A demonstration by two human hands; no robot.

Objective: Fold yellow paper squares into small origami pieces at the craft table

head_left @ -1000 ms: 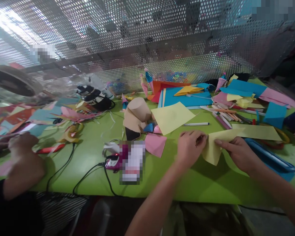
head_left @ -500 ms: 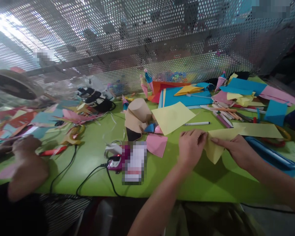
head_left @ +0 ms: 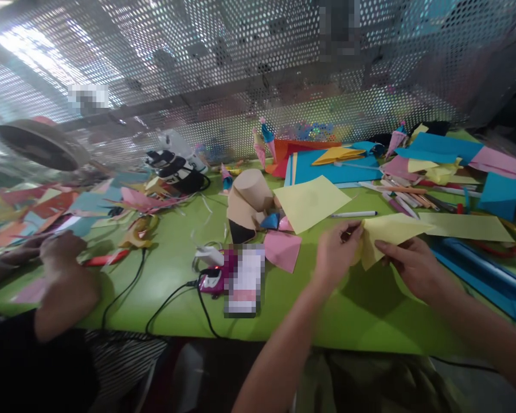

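Both my hands hold a folded yellow paper sheet [head_left: 384, 232] just above the green table [head_left: 361, 318]. My left hand [head_left: 339, 252] pinches its left edge with closed fingers. My right hand [head_left: 410, 265] grips its lower right part, thumb on top. A flat yellow sheet [head_left: 312, 201] and a white pen [head_left: 353, 214] lie just beyond my hands. A pink folded paper [head_left: 282, 249] lies to the left of my left hand.
A co-worker's arm and hand [head_left: 64, 269] rest at the left among paper scraps. A tan paper cone [head_left: 251, 198], a blurred box with black cables [head_left: 243, 281], a blue tray [head_left: 484, 269], pens [head_left: 406, 198] and coloured sheets [head_left: 335, 166] crowd the table. A perforated metal screen [head_left: 241, 74] closes the back.
The yellow paper has been drawn in and lifted slightly between my hands, its lower point shorter now. The view has shifted a little to the left. The co-worker's hand moved slightly.
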